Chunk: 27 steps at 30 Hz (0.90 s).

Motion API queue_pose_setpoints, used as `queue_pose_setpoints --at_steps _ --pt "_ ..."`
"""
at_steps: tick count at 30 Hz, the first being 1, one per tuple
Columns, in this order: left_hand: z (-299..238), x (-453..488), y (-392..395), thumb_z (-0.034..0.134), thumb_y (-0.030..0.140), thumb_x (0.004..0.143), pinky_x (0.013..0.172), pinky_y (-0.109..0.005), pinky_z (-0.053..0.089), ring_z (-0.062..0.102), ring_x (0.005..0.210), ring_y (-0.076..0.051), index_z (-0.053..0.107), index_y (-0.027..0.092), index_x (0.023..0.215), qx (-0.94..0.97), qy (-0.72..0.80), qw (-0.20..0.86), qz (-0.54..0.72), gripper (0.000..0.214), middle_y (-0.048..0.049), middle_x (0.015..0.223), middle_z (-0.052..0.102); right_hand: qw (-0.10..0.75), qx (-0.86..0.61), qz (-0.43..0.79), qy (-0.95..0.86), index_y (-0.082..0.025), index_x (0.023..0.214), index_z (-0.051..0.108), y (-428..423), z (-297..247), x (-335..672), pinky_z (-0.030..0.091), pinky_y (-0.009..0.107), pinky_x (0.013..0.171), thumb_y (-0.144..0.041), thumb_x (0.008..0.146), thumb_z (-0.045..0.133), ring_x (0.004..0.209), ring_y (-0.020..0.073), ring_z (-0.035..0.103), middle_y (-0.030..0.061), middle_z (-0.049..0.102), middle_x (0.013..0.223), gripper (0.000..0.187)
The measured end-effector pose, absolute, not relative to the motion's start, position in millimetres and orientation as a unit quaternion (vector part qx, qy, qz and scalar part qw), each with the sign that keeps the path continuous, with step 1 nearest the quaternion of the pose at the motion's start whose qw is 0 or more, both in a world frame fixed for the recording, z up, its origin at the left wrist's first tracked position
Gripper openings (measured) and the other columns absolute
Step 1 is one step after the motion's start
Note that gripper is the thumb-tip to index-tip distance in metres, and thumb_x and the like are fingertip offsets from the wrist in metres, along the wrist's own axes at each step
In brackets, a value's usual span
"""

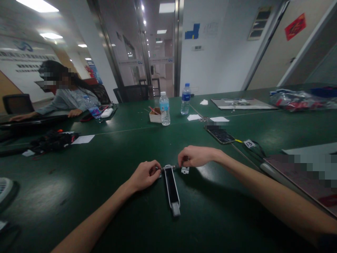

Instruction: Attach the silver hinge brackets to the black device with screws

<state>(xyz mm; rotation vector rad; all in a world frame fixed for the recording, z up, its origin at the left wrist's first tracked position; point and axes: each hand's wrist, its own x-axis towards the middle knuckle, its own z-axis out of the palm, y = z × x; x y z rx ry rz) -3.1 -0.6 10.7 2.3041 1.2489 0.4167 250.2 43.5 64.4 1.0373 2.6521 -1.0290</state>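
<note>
- Left hand (145, 174): fingers pinch rod (176, 167) end
- Right hand (197, 156): fingers bent by bracket (185, 171), grip unclear
- Tabletop (147, 221) flanks strip's (172, 188) long edges; phone (220, 135) well apart

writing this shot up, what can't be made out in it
All in the head view:
What is inside the left hand: hidden by its fingers.
Inside the right hand: hidden by its fingers too.
White ribbed object: cut off by left edge.
Small pieces by the papers: too small.
</note>
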Motion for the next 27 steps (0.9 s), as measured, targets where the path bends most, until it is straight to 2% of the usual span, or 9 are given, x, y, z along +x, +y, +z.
queue_pose_setpoints --at_steps 6,12,17,21,27 --pt "11 -1 0 0.049 0.027 0.085 0.059 -0.024 0.039 0.048 0.055 -0.012 0.06 0.015 0.089 0.846 0.455 0.231 0.157 0.017 0.0043 0.06 0.05 0.019 0.351 -0.346 0.87 -0.016 0.108 0.057 45 48 245 0.043 0.024 0.064 -0.028 0.086 0.053 0.076 0.013 0.06 0.0032 0.066 0.09 0.026" --pt "11 -1 0 0.048 0.028 0.086 0.059 -0.024 0.038 0.048 0.057 -0.012 0.06 0.016 0.09 0.847 0.452 0.232 0.154 0.018 0.0035 0.062 0.051 -0.034 0.363 -0.303 0.881 -0.015 0.103 0.057 43 45 242 0.043 0.024 0.065 -0.028 0.082 0.059 0.08 0.0133 0.058 0.0057 0.062 0.1 0.025" --pt "10 -2 0 0.048 0.029 0.086 0.059 -0.025 0.039 0.049 0.058 -0.012 0.06 0.016 0.091 0.849 0.452 0.228 0.15 0.018 0.0031 0.064 0.052 -0.034 0.354 -0.331 0.874 -0.014 0.1 0.058 41 46 240 0.044 0.023 0.066 -0.023 0.085 0.055 0.078 0.0123 0.058 0.0037 0.063 0.092 0.018" --pt "10 -2 0 0.048 0.028 0.086 0.059 -0.024 0.039 0.049 0.058 -0.012 0.06 0.017 0.091 0.847 0.456 0.23 0.146 0.017 0.0032 0.064 0.053 -0.03 0.338 -0.35 0.873 -0.014 0.102 0.057 40 47 240 0.045 0.024 0.068 -0.02 0.086 0.053 0.081 0.0122 0.059 0.0038 0.063 0.095 0.018" --pt "7 -3 1 0.049 0.029 0.086 0.059 -0.024 0.039 0.048 0.057 -0.012 0.06 0.017 0.091 0.846 0.455 0.229 0.157 0.017 0.0036 0.063 0.052 -0.038 0.371 -0.296 0.879 -0.016 0.103 0.059 41 59 246 0.044 0.027 0.074 -0.015 0.083 0.053 0.088 0.0146 0.057 0.0048 0.062 0.102 0.021"
